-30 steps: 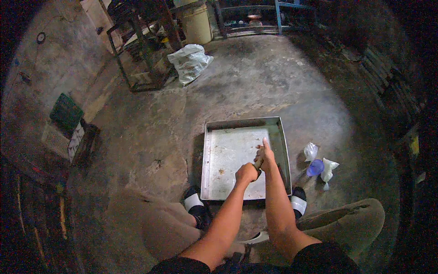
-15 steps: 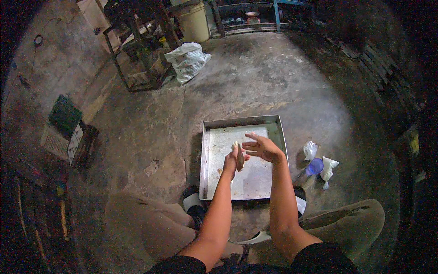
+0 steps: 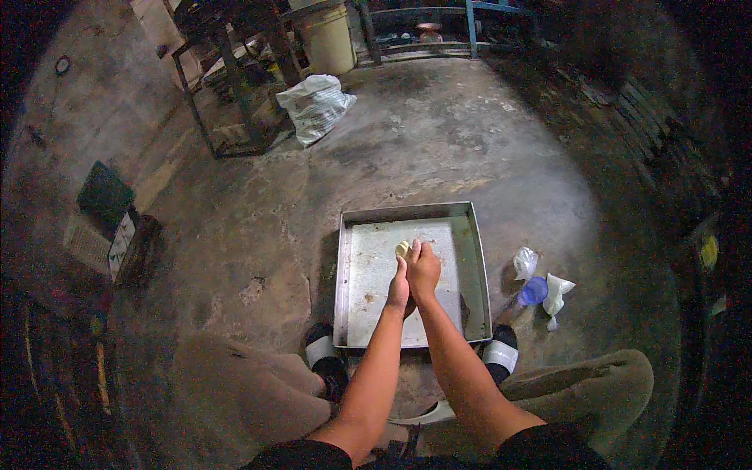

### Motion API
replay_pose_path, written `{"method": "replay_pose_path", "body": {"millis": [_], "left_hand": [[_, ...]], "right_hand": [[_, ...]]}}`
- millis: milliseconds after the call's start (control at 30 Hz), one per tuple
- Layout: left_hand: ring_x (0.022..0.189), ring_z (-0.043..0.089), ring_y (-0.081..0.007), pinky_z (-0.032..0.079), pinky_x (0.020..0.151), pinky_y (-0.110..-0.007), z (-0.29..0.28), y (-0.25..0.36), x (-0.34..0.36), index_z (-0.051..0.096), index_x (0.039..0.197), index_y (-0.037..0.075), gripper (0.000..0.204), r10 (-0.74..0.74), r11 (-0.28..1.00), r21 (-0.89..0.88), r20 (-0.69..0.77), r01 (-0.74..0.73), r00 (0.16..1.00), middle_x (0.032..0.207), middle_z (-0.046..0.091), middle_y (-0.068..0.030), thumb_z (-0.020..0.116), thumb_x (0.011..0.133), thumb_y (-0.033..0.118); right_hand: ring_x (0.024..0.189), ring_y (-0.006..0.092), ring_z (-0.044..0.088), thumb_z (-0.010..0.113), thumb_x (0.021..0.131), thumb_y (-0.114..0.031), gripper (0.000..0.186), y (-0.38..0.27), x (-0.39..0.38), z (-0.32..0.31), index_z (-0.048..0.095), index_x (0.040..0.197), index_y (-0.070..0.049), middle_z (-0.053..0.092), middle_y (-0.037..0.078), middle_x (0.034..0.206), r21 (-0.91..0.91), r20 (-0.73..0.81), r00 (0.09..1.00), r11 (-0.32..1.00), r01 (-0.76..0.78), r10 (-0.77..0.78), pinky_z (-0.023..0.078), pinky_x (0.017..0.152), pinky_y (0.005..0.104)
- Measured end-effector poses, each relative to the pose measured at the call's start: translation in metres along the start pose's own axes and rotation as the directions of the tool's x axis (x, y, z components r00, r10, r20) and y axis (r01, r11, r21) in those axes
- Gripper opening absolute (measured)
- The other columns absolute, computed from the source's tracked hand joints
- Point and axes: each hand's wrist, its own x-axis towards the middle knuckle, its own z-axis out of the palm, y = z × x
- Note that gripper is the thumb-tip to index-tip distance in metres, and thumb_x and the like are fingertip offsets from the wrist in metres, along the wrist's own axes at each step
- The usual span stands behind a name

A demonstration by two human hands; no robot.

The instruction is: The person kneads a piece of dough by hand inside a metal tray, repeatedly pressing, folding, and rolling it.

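Over the square metal tray my two hands are pressed together. My left hand is closed below and to the left. My right hand wraps over it from the right, fingers curled. A pale yellowish lump sticks out at the top between them. A dark brown bit shows below the hands, near the wrists. The rest of what they hold is covered by the fingers, so its kind cannot be made out. Small brown specks and stains mark the tray's bottom.
Right of the tray lie a blue translucent cup and two white plastic bags. My feet in sandals flank its near corners. A white sack stands farther off by a metal frame. At left is a box.
My right hand, open with fingers spread before, has closed onto my left hand and the thing in it. The view has shifted slightly.
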Motion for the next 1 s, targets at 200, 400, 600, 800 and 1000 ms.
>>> {"method": "replay_pose_path", "body": {"millis": [200,400,600,800,1000], "left_hand": [[0.063,0.058,-0.0153,0.047,0.052,-0.031,-0.052,0.009,0.040,0.054,0.112,0.010,0.060,-0.076,0.916,0.342,-0.367,0.211,0.927,0.081,0.060,-0.0028,0.027,0.095,0.061],[0.045,0.052,-0.0180,0.044,0.042,-0.034,-0.022,0.020,0.025,0.060,0.079,0.007,0.072,-0.074,0.685,0.588,-0.530,0.429,0.845,0.059,0.054,-0.0038,0.026,0.090,0.070],[0.046,0.053,-0.0194,0.042,0.041,-0.035,-0.018,0.005,0.020,0.063,0.080,0.006,0.075,-0.014,0.725,0.536,-0.616,0.432,0.788,0.062,0.057,-0.0068,0.025,0.089,0.070],[0.071,0.059,-0.0182,0.046,0.054,-0.033,-0.046,0.015,0.028,0.054,0.114,0.013,0.074,-0.358,0.809,0.339,-0.364,0.480,0.860,0.082,0.060,-0.0058,0.031,0.085,0.076],[0.110,0.053,-0.0251,0.043,0.089,-0.049,-0.040,0.063,0.021,0.037,0.135,0.016,0.083,-0.524,0.491,0.712,-0.218,0.502,0.823,0.121,0.052,-0.0115,0.036,0.081,0.078]], "right_hand": [[0.088,0.0290,0.060,0.049,0.095,-0.032,0.033,0.034,0.011,0.025,0.054,0.109,-0.002,0.061,0.017,0.106,0.416,0.304,0.953,0.897,-0.149,0.017,0.049,0.075,0.0390],[0.072,0.0149,0.058,0.055,0.086,-0.056,0.054,0.017,0.016,0.007,0.063,0.097,-0.003,0.064,0.008,0.081,0.342,0.670,0.715,0.770,-0.538,0.202,0.046,0.065,0.0319],[0.078,0.0157,0.062,0.056,0.091,-0.044,0.044,0.021,0.024,-0.005,0.062,0.100,-0.001,0.067,0.010,0.089,0.224,0.763,0.638,0.884,-0.411,0.104,0.049,0.071,0.0305],[0.083,0.0184,0.064,0.054,0.094,-0.024,0.025,0.006,0.016,0.001,0.059,0.105,-0.001,0.065,0.011,0.094,0.607,0.596,0.800,0.690,-0.395,-0.067,0.051,0.077,0.0324],[0.057,0.0153,0.050,0.053,0.093,-0.042,0.037,0.011,0.036,-0.027,0.055,0.098,-0.006,0.050,0.003,0.070,0.769,0.487,0.809,0.277,-0.576,0.329,0.045,0.053,0.0345]]}}
